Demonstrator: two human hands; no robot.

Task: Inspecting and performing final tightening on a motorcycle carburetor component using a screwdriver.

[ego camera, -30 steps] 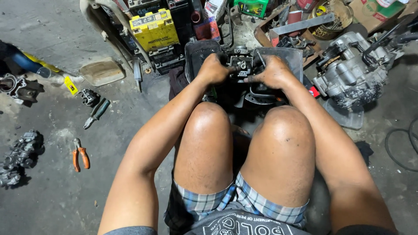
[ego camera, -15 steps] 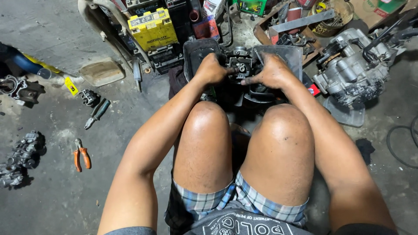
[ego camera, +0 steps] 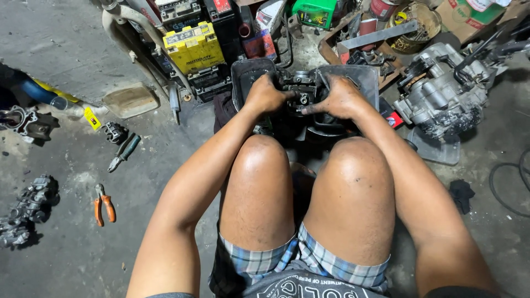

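Note:
I sit low with both knees raised over a concrete floor. My left hand (ego camera: 266,95) and my right hand (ego camera: 338,98) both grip a small dark metal engine part, like a carburettor (ego camera: 301,88), between them. The part is held over a dark plastic basin (ego camera: 359,77) that stands in front of my knees. My fingers are greasy and hide much of the part's sides.
A grey engine block (ego camera: 441,99) lies at the right. A yellow battery (ego camera: 193,47) and black batteries stand at the back. Orange-handled pliers (ego camera: 104,204), a green-handled tool (ego camera: 124,153) and dirty metal parts (ego camera: 27,207) lie at the left. A black cable (ego camera: 505,182) curls at the right.
Both hands stay on the dark part with only slight shifts of the fingers. The view has tilted a little.

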